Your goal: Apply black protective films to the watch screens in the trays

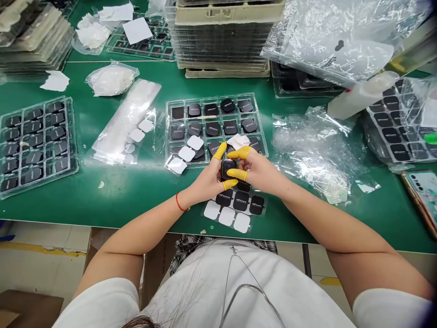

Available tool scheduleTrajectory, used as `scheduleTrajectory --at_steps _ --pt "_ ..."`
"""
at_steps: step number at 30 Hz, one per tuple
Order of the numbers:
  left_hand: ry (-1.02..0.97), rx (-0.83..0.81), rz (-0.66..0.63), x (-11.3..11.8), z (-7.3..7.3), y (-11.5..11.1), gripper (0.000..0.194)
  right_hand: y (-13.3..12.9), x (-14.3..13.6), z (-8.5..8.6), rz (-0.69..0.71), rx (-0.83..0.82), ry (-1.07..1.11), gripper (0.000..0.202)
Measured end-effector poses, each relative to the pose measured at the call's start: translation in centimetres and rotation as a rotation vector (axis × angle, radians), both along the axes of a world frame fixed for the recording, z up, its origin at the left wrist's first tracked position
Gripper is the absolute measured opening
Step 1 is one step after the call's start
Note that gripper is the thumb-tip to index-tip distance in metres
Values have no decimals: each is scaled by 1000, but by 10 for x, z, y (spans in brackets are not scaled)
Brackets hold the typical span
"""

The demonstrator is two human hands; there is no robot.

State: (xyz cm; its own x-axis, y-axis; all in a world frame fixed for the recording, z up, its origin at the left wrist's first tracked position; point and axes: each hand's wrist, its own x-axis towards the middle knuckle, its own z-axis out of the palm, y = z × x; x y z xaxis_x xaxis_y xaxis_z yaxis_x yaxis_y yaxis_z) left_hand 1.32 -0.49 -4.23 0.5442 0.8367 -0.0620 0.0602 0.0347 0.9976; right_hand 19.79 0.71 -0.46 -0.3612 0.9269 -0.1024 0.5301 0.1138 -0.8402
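Note:
Between both hands is a small black rounded-square watch case (pixel 228 169) with a glossy face. My left hand (pixel 209 177) grips it from the left, and my right hand (pixel 256 169) pinches it from the right; both wear yellow finger cots. A crumpled white wipe (pixel 238 141) lies at my right fingertips; whether they hold it I cannot tell. Below the hands lies a sheet of black labelled squares (pixel 241 201) with white squares (pixel 227 216) along its near edge. Just beyond stands a clear compartment tray (pixel 167 119) of black pieces, a strip of white stickers (pixel 186 153) across its corner.
Another filled tray (pixel 73 150) lies left, beside a plastic sleeve (pixel 118 123) and a bag of white wipes (pixel 112 79). Stacked trays (pixel 225 45) rise at the back. Crumpled clear film (pixel 317 150), a tilted white bottle (pixel 362 95) and a phone (pixel 421 191) are right.

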Motion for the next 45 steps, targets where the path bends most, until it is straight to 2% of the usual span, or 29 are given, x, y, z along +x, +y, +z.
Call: scheduleTrajectory --at_steps 4,7,8,9,11,12,13,16,19,22,25,27,28,31,34,37,39,42,45 --pt "-19 7 2 2 1 0 67 -13 -5 1 35 317 -91 16" --pt "-31 -34 23 2 6 0 53 -15 -1 9 175 510 -169 20" --pt "-36 -52 28 1 9 1 48 -10 6 12 156 526 -178 19" --pt "-40 -74 26 1 12 1 43 -3 15 14 71 524 -178 17" --pt "-51 -141 -8 -1 19 2 31 19 38 13 -220 460 -185 13" --pt "-61 -182 -28 -2 22 2 25 31 52 10 -359 404 -213 14" --pt "-73 -226 -47 -3 24 2 21 44 65 4 -433 330 -274 15" --pt "-124 -363 -22 -5 26 3 15 72 93 -14 -485 187 -547 21" --pt "-107 -464 71 -8 21 6 15 73 96 -14 -508 258 -680 40" --pt "-71 -484 89 -11 18 9 19 48 84 9 -411 362 -683 44" --pt "-73 -459 38 -13 21 11 21 16 75 28 -150 201 -557 32" --pt "-61 -439 5 -14 23 10 22 -2 72 26 9 81 -526 33" --pt "-46 -421 -7 -13 23 10 22 -10 71 21 47 55 -545 38" --pt "17 -348 -37 -10 24 7 24 -23 65 -4 -20 60 -644 53" --pt "44 -297 -47 -7 23 5 24 -29 56 -22 -77 70 -619 37" --pt "47 -261 -60 -5 21 2 29 -29 51 -21 -52 83 -482 22" --pt "54 -187 -75 -6 21 1 43 -26 51 -11 -35 146 -348 23" --pt "125 41 -108 -8 21 -2 64 -17 48 10 12 245 -209 32" --pt "169 233 -131 -10 22 -2 61 -2 40 31 172 158 -181 29"
